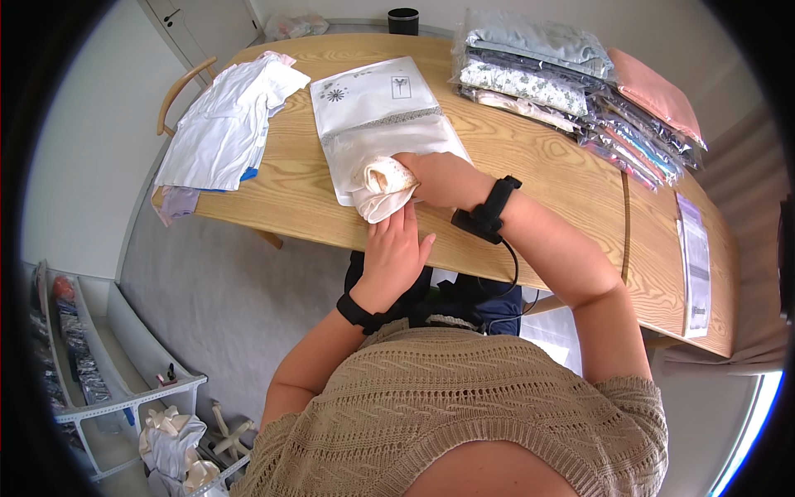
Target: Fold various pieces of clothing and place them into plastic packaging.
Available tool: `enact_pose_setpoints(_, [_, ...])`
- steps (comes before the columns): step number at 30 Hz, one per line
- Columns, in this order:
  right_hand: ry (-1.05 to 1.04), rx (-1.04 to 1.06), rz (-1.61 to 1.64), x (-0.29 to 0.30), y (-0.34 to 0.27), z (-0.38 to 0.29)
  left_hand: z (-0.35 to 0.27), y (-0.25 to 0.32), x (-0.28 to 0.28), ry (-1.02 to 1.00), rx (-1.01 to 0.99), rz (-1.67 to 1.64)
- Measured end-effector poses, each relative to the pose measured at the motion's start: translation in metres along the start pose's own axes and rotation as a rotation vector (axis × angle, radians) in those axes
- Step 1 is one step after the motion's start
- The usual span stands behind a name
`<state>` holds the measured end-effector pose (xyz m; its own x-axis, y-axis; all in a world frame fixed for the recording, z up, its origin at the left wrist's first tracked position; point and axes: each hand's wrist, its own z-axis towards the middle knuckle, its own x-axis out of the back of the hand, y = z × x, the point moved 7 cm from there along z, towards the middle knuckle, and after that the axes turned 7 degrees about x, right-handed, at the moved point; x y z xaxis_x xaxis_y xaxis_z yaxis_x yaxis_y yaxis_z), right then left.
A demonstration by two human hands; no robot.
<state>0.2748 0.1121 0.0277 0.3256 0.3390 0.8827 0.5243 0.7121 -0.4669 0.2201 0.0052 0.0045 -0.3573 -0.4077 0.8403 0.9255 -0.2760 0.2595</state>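
Note:
A cream-white folded garment [386, 186], rolled over at one end with a faint pattern inside the fold, rests on the lower part of a white plastic packaging bag [379, 118]. Printed flowers, a small framed motif and a grey patterned band decorate the bag, which lies flat. From the right, my right hand [442, 179] grips the garment, its fingertips hidden behind the cloth. My left hand [394, 251] reaches up from the table's front edge, fingers extended and thumb apart. Its fingertips touch the garment's lower edge without gripping it.
White shirts [217, 124] lie piled at the table's left end. Bagged clothes [528, 81] are stacked at the back right beside a pink bagged item [658, 93]. Another printed package [694, 273] lies far right on the wooden table [559, 180]. Shelving [136, 397] stands lower left.

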Motion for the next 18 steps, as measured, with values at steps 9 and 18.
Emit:
enact_pose_setpoints(9, [-0.163,-0.180,-0.097,-0.039,-0.017,0.018,-0.013,-0.019,-0.018,-0.116,0.119,-0.069])
enact_pose_setpoints(18, [0.309,-0.030,-0.452,-0.028,0.030,0.103,-0.007,-0.015,-0.019,-0.087,0.101,-0.033])
